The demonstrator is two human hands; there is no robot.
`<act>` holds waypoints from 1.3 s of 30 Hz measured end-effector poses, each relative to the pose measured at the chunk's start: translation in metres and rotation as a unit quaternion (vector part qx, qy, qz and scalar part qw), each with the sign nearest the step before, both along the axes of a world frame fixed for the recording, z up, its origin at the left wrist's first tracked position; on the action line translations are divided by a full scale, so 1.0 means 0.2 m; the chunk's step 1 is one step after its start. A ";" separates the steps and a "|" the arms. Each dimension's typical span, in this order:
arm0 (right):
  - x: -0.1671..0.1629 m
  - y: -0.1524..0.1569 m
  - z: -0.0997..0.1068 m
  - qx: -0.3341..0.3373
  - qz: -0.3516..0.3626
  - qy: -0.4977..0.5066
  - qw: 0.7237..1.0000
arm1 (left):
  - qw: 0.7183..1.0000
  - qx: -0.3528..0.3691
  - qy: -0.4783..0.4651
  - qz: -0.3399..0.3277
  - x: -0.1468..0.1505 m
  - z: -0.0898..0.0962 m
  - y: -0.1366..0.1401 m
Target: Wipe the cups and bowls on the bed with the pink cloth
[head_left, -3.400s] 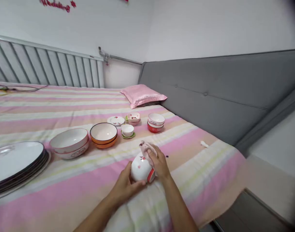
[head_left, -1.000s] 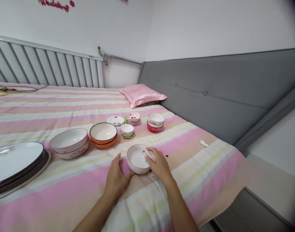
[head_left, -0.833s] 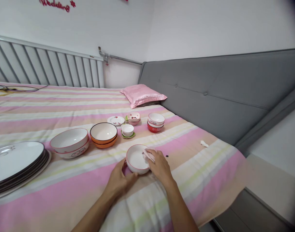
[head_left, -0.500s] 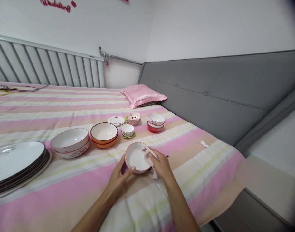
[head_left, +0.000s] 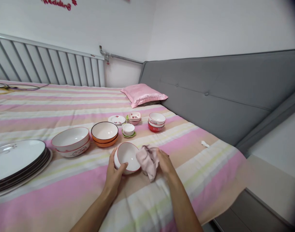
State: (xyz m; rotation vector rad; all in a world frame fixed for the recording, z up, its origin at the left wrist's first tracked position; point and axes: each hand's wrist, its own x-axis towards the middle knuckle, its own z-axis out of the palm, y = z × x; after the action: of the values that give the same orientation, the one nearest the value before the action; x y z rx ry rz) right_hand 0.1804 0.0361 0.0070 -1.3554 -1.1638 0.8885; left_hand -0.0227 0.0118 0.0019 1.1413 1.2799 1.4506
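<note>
My left hand (head_left: 115,176) grips a white bowl (head_left: 128,156) with a red rim, thumb over the near edge and fingers round its left side. The bowl is tilted, its opening turned to the right. In my right hand (head_left: 165,162) is a crumpled pale pink cloth (head_left: 147,162), hanging just beside the bowl's right rim. My right fingertips are partly hidden behind the cloth. Beyond the bowl stand two stacked orange bowls (head_left: 104,140) with dark rims and a stack of small white dishes (head_left: 128,129) on a green leaf-shaped plate.
Large oval plates (head_left: 17,161) lie stacked at the left, beside two big red-rimmed bowls (head_left: 71,141). Farther back are flowered plates (head_left: 117,120), small pink bowls (head_left: 134,117) and a bowl stack (head_left: 157,122). A pink pillow (head_left: 144,94) rests against the grey headboard (head_left: 210,83).
The bowl has shifted left and tipped up toward the right in my left hand. My right hand has drawn the cloth out of the bowl, and more of the cloth now shows.
</note>
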 end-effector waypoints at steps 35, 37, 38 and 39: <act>0.09 -0.16 0.26 0.177 -0.129 0.328 0.919 | 0.999 -0.027 -0.034 -0.003 0.00 0.00 0.01; 0.09 -0.18 0.29 0.202 -0.154 0.341 0.905 | 0.999 -0.029 -0.037 -0.003 0.00 0.00 0.01; 0.09 -0.18 0.30 0.216 -0.163 0.345 0.899 | 0.999 -0.029 -0.036 -0.003 0.00 0.00 0.01; 0.09 -0.19 0.31 0.229 -0.167 0.346 0.894 | 0.999 -0.028 -0.036 -0.004 0.00 0.00 0.02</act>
State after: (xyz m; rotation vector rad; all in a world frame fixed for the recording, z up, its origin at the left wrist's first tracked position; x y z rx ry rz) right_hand 0.1991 -0.0017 0.0681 -0.7145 -0.5083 0.6943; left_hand -0.0225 0.0148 0.0013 1.0465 1.2566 1.4299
